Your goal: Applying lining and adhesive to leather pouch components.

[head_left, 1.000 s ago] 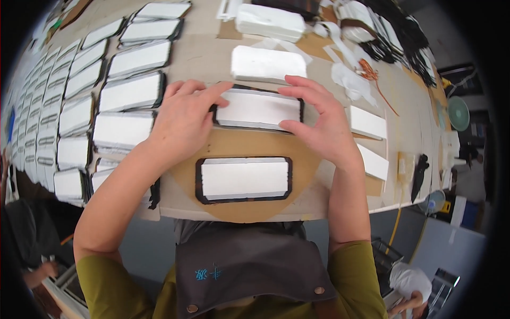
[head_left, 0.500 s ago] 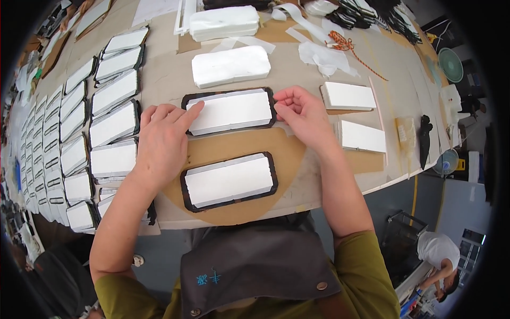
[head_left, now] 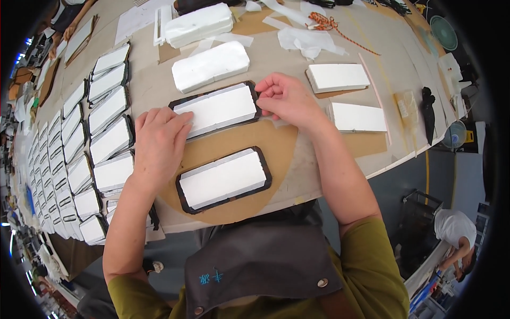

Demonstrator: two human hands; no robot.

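Two flat black-edged pieces with white rectangular panels on them lie before me, one beyond the other. My left hand [head_left: 159, 138] is at the left end of the far black-edged panel [head_left: 220, 110], its fingers bent and together, with fingertips pressed on the white surface. My right hand [head_left: 287, 101] pinches the right end of the same piece between thumb and fingers, at the black edge. Nearer me, the second black-edged panel [head_left: 223, 179] lies untouched on a brown board [head_left: 281, 138].
White padded stacks [head_left: 211, 66] lie beyond my hands. Rows of black-edged white pieces [head_left: 109, 111] cover the left. Two white blocks [head_left: 338, 77] sit at the right, near a black tool [head_left: 427, 114]. Orange cord [head_left: 322, 22] lies at the back. A person [head_left: 454, 231] works at lower right.
My view has turned slightly, so the table's contents appear shifted and tilted. My left index finger has drawn in on the panel; my right hand remains at its right end.
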